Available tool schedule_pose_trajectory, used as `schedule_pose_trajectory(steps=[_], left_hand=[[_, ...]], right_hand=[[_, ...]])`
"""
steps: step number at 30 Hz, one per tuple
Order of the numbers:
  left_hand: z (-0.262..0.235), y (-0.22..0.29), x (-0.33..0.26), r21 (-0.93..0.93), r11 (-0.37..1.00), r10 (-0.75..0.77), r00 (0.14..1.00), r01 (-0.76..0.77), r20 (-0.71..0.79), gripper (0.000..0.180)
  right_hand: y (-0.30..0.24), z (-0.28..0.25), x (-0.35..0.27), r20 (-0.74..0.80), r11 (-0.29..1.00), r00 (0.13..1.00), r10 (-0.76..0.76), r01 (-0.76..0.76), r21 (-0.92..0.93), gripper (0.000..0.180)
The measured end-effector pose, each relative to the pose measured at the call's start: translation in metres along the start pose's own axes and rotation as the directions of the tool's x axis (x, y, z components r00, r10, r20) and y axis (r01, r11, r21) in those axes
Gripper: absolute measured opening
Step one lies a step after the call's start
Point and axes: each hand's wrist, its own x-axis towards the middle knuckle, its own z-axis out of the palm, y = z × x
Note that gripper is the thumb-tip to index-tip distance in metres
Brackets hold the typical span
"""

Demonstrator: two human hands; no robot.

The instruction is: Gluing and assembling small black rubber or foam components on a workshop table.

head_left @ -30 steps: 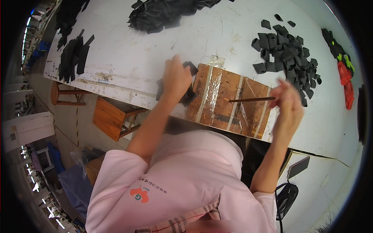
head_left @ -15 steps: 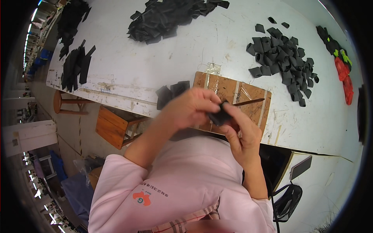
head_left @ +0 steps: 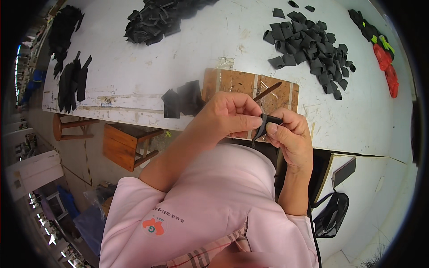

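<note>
A small folded piece of black fabric [head_left: 262, 128] is pinched between my hands, a narrow end of it hanging down. My left hand [head_left: 234, 117] grips its left side between thumb and fingers. On its right side, my right hand [head_left: 292, 136] presses it with the thumb against bent fingers. A slim dark brown stick [head_left: 269, 90] points up and right from behind my left fingers; whether it is held or lying down I cannot tell. Beneath my hands is a brown board [head_left: 286, 96] with strips of clear tape. Flat black fabric pieces [head_left: 190, 98] lie left of the board.
Folded black fabric loops [head_left: 310, 44] are heaped at the far right. Another black pile [head_left: 154, 22] lies at the back, and long black strips [head_left: 71, 85] at the left. Red and black bundles [head_left: 384, 58] rest by the wall. A wooden stool [head_left: 120, 145] stands below the table edge.
Both hands have turned the fabric piece, which now shows edge-on with a hanging end. The brown stick points more steeply upward. The whole view has shifted a little.
</note>
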Motion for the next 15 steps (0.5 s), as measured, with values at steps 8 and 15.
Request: schedule_pose_trajectory(steps=[8,15], left_hand=[[-0.001,-0.007,-0.002,0.280,0.957,0.095,0.992,-0.069,-0.079,0.005],[0.014,-0.018,0.001,0.624,0.730,0.469,0.869,-0.280,-0.158,0.004]], right_hand=[[0.001,0.011,0.001,-0.080,0.955,0.993,-0.090,0.064,-0.289,0.011],[0.006,0.028,-0.003,-0.118,0.571,0.726,-0.677,0.418,-0.706,0.022]])
